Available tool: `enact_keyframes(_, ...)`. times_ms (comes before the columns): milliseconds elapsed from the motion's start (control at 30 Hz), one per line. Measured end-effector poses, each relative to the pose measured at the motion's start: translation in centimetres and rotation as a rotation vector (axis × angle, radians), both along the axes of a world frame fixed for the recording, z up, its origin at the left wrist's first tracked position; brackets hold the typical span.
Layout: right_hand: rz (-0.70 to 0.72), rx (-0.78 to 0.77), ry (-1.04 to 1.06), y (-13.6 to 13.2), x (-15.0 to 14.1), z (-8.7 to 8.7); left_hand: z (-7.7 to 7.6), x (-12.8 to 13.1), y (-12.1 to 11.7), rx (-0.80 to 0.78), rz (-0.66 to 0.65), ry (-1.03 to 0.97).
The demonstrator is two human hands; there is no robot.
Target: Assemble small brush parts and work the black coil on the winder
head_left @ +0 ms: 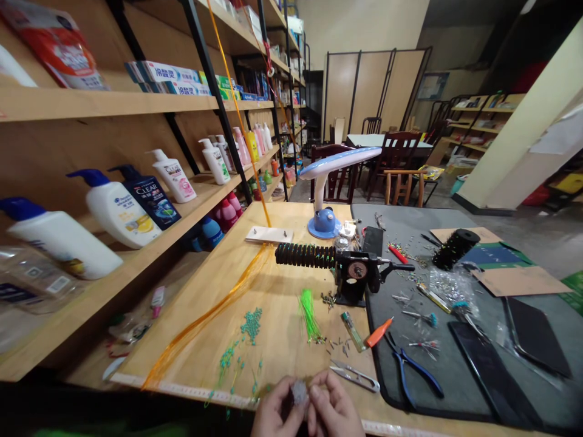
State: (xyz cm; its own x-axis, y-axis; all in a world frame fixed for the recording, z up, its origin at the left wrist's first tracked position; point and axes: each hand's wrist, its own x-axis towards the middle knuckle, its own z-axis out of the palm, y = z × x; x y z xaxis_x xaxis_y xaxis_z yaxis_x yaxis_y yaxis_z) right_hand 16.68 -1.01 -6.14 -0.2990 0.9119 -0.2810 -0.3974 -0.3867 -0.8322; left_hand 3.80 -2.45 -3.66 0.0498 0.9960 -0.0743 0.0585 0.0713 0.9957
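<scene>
My left hand (279, 408) is closed at the table's front edge, pinching a small grey, rough-looking object (299, 392) whose kind I cannot make out. Close beside it, my right hand (331, 402) has its thumb and fingers pressed together. Whatever may be between those fingertips is hidden. Silver thread snips (359, 377) lie just beyond my right hand. A bundle of bright green strands (310, 315) rests farther up the table, with small dark metal bits around it. Left of these are turquoise beads (251, 325) and several green threads with beads on them.
A hand-cranked winder (357, 273) with a black ridged roller stands mid-table, a blue-and-white lamp (324, 221) behind it. Blue-handled pliers (412, 370), an orange cutter (380, 332) and a lighter (353, 331) lie rightward. Orange strands (218, 303) run along the left; shelves hold bottles.
</scene>
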Motion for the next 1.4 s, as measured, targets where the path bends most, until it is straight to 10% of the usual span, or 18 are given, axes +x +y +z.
enact_keyframes(300, 0.023, -0.069, -0.039, 0.4, 1.2, 3.8, 1.0, 0.1, -0.2, -0.07, 0.012, -0.092)
enact_keyframes(1400, -0.111, 0.18, -0.34, -0.2, 0.8, 2.1, 1.8, 1.5, -0.2, -0.124, 0.196, -0.212)
